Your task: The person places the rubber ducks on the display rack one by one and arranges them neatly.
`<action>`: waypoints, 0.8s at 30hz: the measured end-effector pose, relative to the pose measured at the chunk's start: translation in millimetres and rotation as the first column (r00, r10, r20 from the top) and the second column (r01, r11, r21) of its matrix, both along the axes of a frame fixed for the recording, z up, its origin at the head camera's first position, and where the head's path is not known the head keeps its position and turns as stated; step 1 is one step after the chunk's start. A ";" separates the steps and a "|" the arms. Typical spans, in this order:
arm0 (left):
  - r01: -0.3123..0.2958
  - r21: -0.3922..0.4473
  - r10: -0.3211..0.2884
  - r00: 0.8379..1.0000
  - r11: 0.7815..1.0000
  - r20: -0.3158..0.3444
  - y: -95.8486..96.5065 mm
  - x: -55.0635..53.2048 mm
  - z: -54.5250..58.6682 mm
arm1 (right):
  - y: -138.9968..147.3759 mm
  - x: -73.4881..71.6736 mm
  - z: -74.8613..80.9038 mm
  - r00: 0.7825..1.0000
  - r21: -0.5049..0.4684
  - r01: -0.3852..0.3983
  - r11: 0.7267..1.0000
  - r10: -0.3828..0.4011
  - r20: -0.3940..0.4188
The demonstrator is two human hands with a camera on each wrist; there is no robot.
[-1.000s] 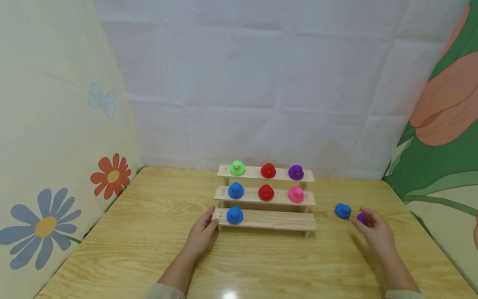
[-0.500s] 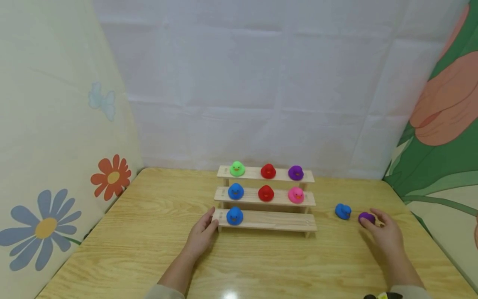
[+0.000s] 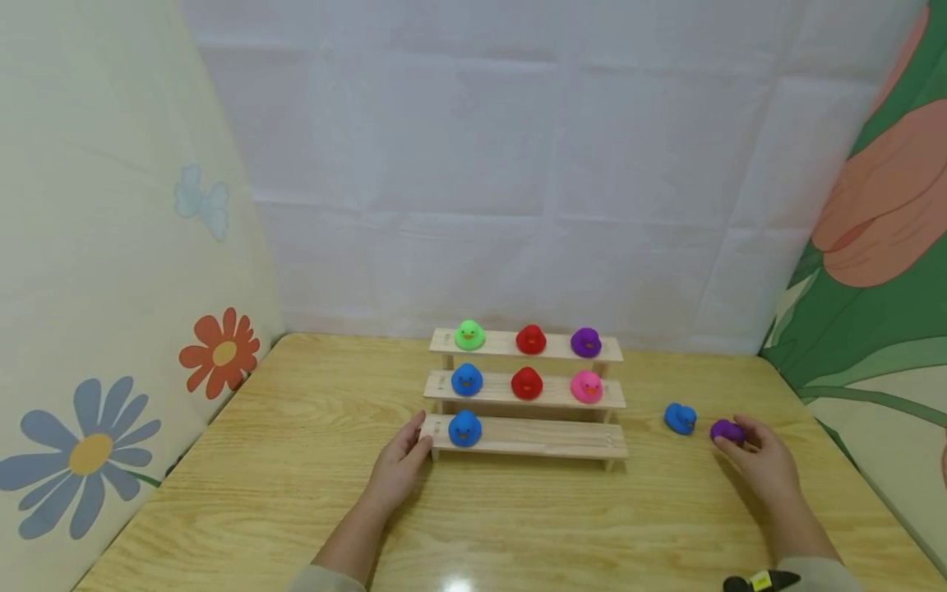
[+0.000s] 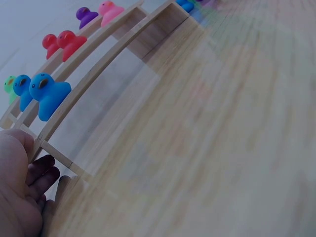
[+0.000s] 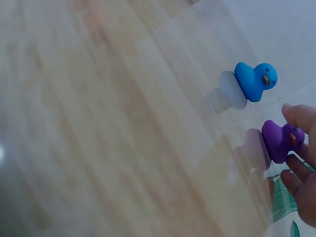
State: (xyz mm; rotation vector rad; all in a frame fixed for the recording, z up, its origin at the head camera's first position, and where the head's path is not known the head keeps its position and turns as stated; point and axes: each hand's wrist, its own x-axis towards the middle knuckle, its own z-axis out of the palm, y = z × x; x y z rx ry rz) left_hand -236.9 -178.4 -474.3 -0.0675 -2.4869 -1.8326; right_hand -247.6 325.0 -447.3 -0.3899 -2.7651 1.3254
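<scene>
My left hand holds the left end of a three-tier wooden display stand, thumb in front and fingers around the end. In the left wrist view its fingertips curl beside the stand's leg. A blue rubber duck sits at that end of the lowest tier. On the right, my right hand has thumb and fingers around a purple rubber duck, whose base is down at the tabletop. Left of it on the table stands another blue rubber duck.
The middle tier carries a blue duck, a red duck and a pink duck. Above are a green duck, a red duck and a purple duck. A white cloth hangs behind the table.
My right hand has moved slightly right, and more of the purple duck shows beside its fingers, a little further right than before. The left hand keeps its place on the stand.
</scene>
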 end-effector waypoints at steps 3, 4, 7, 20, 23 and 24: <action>0.000 0.004 0.000 1.000 1.000 0.005 0.2 0.3 0.4 | -1.0 -0.2 -1.0 1.000 -0.020 0.003 1.000 -0.003 -0.005; -0.001 0.007 0.001 1.000 1.000 0.008 0.3 0.3 0.4 | -1.4 -0.1 -1.4 1.000 -0.023 0.006 1.000 -0.006 -0.006; -0.003 0.005 0.002 1.000 1.000 0.009 0.3 0.3 -0.1 | -2.3 0.6 -2.6 1.000 -0.033 0.004 0.999 -0.004 -0.001; -0.005 -0.008 0.005 1.000 1.000 0.009 0.1 -1.3 -1.3 | -4.2 -1.2 -4.7 1.000 -0.018 -0.003 1.000 0.003 0.006; -0.006 -0.005 0.006 1.000 1.000 0.012 0.2 -1.5 -1.3 | -3.9 -2.6 -4.8 1.000 -0.003 0.003 1.000 -0.003 0.011; -0.006 -0.004 0.006 1.000 1.000 0.015 0.3 -1.6 -1.2 | -3.8 -3.1 -4.9 1.000 0.002 0.006 1.000 -0.006 0.011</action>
